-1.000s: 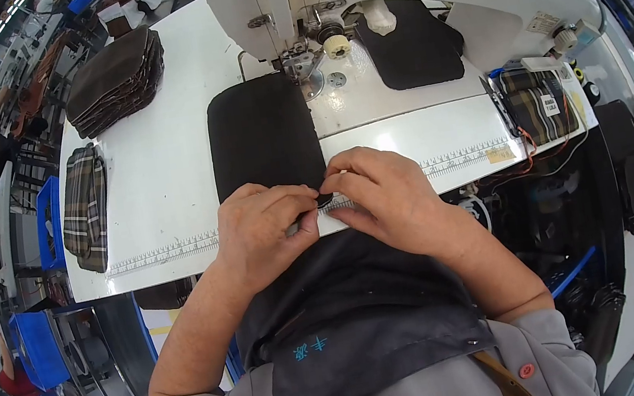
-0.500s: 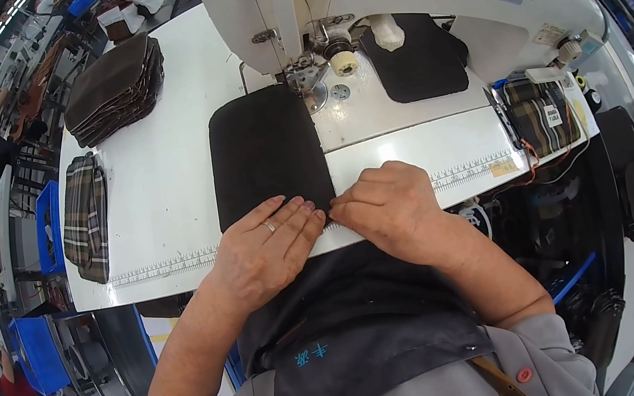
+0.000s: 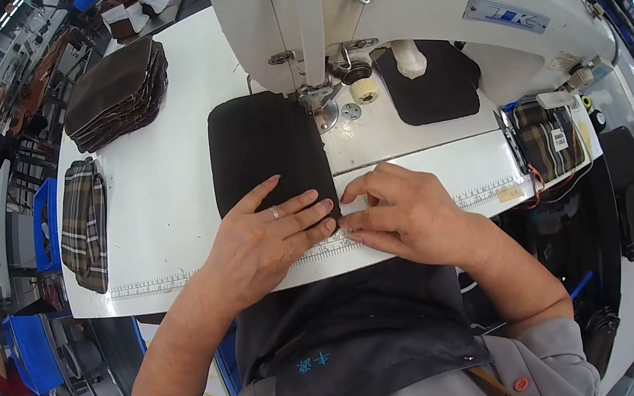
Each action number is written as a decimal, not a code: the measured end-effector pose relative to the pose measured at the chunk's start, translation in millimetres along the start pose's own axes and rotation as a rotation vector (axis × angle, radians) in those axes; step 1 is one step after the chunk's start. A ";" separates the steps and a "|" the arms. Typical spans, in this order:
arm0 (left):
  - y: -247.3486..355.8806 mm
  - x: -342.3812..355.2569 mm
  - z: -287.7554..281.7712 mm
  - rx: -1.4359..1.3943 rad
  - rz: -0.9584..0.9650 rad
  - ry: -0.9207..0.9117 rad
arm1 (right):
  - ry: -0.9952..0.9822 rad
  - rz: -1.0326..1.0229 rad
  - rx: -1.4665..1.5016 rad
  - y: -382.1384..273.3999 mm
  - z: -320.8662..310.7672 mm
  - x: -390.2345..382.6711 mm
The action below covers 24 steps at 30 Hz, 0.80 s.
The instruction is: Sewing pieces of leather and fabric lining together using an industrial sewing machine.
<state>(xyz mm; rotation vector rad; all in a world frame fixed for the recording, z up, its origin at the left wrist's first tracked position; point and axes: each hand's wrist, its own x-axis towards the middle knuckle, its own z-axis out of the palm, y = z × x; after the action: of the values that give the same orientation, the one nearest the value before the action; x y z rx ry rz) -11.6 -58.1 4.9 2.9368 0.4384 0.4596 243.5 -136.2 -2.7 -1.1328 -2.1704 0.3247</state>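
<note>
A black fabric panel (image 3: 265, 144) with rounded corners lies flat on the white sewing table. Its far right edge reaches the presser foot (image 3: 314, 99) of the white sewing machine (image 3: 387, 2). My left hand (image 3: 262, 238), with a ring on one finger, rests flat on the panel's near end, fingers spread. Beside the near right corner of the panel is my right hand (image 3: 412, 213). Its fingers are bent and apart, with the tips close to the panel's edge and nothing visible held between them.
A stack of dark brown panels (image 3: 116, 92) sits at the far left, with folded plaid fabric (image 3: 84, 226) nearer. Another black piece (image 3: 431, 85) lies under the machine arm. More plaid fabric (image 3: 544, 138) is at the right. A printed ruler (image 3: 155, 285) runs along the table's front edge.
My left fingers have spread apart on the panel. The right hand has loosened from a closed pinch at the panel's corner, its fingers now apart. The view has shifted slightly.
</note>
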 end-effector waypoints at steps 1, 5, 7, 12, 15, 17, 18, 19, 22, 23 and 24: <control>-3.3 2.9 -0.7 0.012 0.006 -0.007 | -0.002 0.001 -0.006 3.7 -1.1 3.1; -16.8 12.0 -0.1 0.046 -0.010 -0.023 | -0.002 0.021 -0.023 16.4 -3.0 15.3; -25.3 18.3 -0.6 0.051 -0.002 -0.027 | -0.003 0.011 -0.042 25.1 -3.7 20.6; -46.1 32.8 2.2 0.056 -0.009 -0.019 | -0.020 0.035 -0.090 41.3 -7.8 35.6; -57.7 39.4 2.4 0.037 -0.036 -0.009 | -0.025 0.044 -0.126 51.1 -6.0 43.8; -65.3 44.9 2.4 0.076 -0.037 -0.020 | 0.009 0.044 -0.146 59.0 -2.4 47.1; -68.8 47.6 1.6 0.076 -0.039 -0.019 | 0.008 0.043 -0.145 61.9 -1.1 48.7; -72.3 50.5 0.6 0.100 -0.035 -0.016 | 0.008 0.066 -0.166 64.5 0.3 50.1; -82.8 56.8 2.2 0.111 -0.044 0.001 | 0.010 0.101 -0.224 65.2 2.8 52.5; -85.4 58.4 2.9 0.099 -0.056 0.016 | 0.013 0.113 -0.263 64.6 3.6 53.2; -86.9 60.9 2.9 0.097 -0.056 0.014 | 0.011 0.115 -0.261 64.6 4.9 53.2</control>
<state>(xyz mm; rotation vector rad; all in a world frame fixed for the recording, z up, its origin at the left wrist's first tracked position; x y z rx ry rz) 22.0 42.7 3.7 3.0064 0.5581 0.4643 259.8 -54.8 -14.8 -1.4031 -2.1874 0.0848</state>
